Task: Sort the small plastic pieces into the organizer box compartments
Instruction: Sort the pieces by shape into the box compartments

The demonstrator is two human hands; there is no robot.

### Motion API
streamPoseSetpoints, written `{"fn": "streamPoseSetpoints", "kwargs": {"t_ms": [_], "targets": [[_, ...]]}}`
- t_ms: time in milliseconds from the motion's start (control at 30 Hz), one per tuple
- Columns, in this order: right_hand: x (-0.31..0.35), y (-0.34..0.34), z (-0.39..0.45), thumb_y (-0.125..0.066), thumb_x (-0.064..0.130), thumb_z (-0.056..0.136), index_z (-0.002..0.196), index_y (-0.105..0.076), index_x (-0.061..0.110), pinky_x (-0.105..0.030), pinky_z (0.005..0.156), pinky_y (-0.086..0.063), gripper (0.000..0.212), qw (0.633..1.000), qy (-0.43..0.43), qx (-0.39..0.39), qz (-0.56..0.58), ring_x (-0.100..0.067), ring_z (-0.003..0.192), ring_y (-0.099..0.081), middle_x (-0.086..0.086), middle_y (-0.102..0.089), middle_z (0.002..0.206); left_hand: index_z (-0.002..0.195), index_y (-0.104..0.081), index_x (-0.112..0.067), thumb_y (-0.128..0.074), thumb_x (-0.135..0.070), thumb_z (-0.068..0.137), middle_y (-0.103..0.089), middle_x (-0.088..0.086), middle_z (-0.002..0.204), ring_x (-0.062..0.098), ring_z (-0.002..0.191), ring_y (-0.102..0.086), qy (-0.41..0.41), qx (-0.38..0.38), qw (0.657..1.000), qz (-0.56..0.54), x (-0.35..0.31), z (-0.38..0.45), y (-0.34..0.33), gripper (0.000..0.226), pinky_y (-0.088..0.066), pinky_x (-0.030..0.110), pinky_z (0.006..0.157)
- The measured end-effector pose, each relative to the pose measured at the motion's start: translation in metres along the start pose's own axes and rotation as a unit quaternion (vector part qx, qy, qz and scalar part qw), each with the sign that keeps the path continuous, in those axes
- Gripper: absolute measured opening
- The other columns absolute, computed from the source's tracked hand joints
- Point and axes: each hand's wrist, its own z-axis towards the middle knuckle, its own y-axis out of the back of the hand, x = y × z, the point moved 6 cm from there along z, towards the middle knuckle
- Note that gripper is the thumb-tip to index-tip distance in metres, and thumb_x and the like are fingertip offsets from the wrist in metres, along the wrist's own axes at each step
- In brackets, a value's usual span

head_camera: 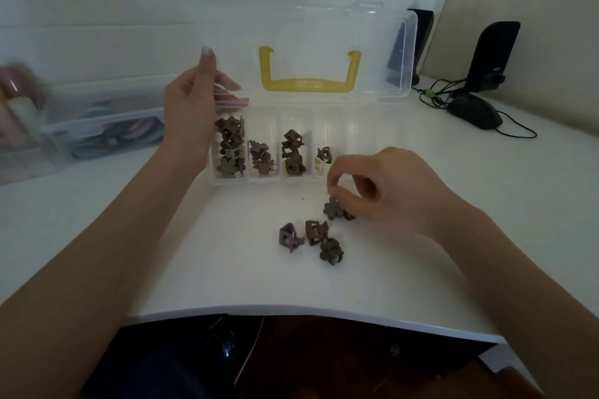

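A clear organizer box (372,146) stands open on the white table, its lid (402,52) with a yellow handle (308,84) tilted up. Brown clips fill the leftmost compartment (229,149); fewer lie in the second (261,155) and third (293,152), and one sits in the fourth (325,154). My left hand (191,107) grips the box's left rear corner. My right hand (385,188) pinches down on a flower-shaped brown clip (331,208) on the table. Three more brown clips (311,238) lie just in front of it.
A clear bin (107,126) of colourful items sits at the left. A black mouse (475,110) with its cable and two black speakers (492,55) stand at the back right. The table's front edge (291,311) runs below the loose clips.
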Motion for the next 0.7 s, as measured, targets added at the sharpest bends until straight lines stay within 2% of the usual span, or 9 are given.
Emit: {"fn": "streamPoseSetpoints", "kwargs": {"t_ms": [67, 167, 267, 367, 467, 567, 700], "targets": [[-0.001, -0.005, 0.0, -0.049, 0.056, 0.078, 0.092, -0.059, 0.035, -0.021, 0.051, -0.034, 0.027, 0.998, -0.015, 0.055, -0.023, 0.0, 0.044, -0.041, 0.012, -0.043, 0.049, 0.062, -0.056, -0.016, -0.042, -0.038, 0.1, -0.062, -0.01, 0.047, 0.002, 0.047, -0.063, 0.002, 0.002, 1.0, -0.007, -0.001, -0.001, 0.0, 0.046, -0.047, 0.016, 0.052], [0.0, -0.005, 0.0, -0.051, 0.062, 0.074, 0.093, -0.06, 0.036, -0.021, 0.052, -0.037, 0.033, 0.997, -0.013, 0.071, -0.039, 0.0, 0.046, -0.04, 0.011, -0.044, 0.052, 0.063, -0.055, -0.015, -0.04, -0.037, 0.1, -0.062, -0.012, 0.046, 0.001, 0.046, -0.062, 0.002, -0.002, 1.0, 0.0, -0.003, -0.003, -0.001, 0.046, -0.045, 0.013, 0.05], [0.0, -0.006, 0.001, -0.057, 0.059, 0.076, 0.088, -0.062, 0.035, -0.021, 0.052, -0.034, 0.027, 0.997, -0.015, 0.073, -0.031, 0.0, 0.046, -0.039, 0.013, -0.043, 0.05, 0.063, -0.055, -0.017, -0.039, -0.037, 0.1, -0.062, -0.013, 0.047, 0.0, 0.047, -0.061, 0.001, 0.0, 1.0, 0.0, -0.003, -0.004, -0.001, 0.045, -0.047, 0.013, 0.052], [0.0, -0.007, 0.001, -0.063, 0.049, 0.078, 0.081, -0.063, 0.033, -0.018, 0.052, -0.029, 0.016, 0.997, -0.028, 0.069, 0.009, 0.002, 0.053, -0.048, 0.013, -0.043, 0.048, 0.059, -0.057, -0.019, -0.041, -0.037, 0.1, -0.063, -0.01, 0.049, 0.002, 0.048, -0.062, 0.008, 0.006, 1.0, -0.022, -0.001, -0.002, -0.001, 0.047, -0.05, 0.016, 0.055], [0.001, -0.007, 0.002, -0.068, 0.039, 0.08, 0.078, -0.065, 0.029, -0.017, 0.052, -0.031, 0.01, 0.997, -0.032, 0.046, 0.054, -0.001, 0.054, -0.05, 0.012, -0.045, 0.047, 0.044, -0.061, -0.023, -0.041, -0.04, 0.099, -0.061, -0.007, 0.046, 0.007, 0.047, -0.062, 0.04, 0.022, 0.997, -0.056, 0.004, 0.003, -0.002, 0.061, -0.049, 0.02, 0.054], [0.003, -0.003, 0.002, -0.069, 0.03, 0.082, 0.077, -0.065, 0.026, -0.015, 0.051, -0.034, 0.008, 0.992, -0.019, 0.002, 0.126, -0.008, 0.05, -0.049, 0.012, -0.051, 0.049, 0.041, -0.061, -0.021, -0.04, -0.041, 0.099, -0.057, -0.007, 0.044, 0.007, 0.044, -0.06, 0.064, 0.041, 0.994, -0.082, 0.008, 0.005, -0.003, 0.065, -0.047, 0.019, 0.053], [0.012, 0.008, 0.004, -0.07, 0.016, 0.084, 0.08, -0.067, 0.016, -0.007, 0.052, -0.035, 0.005, 0.965, -0.006, -0.075, 0.251, -0.007, 0.061, -0.055, 0.008, -0.068, 0.07, 0.041, -0.062, -0.022, -0.039, -0.039, 0.099, -0.057, -0.008, 0.046, 0.007, 0.047, -0.059, 0.068, 0.051, 0.992, -0.096, 0.011, 0.006, -0.004, 0.065, -0.047, 0.023, 0.059]]}}
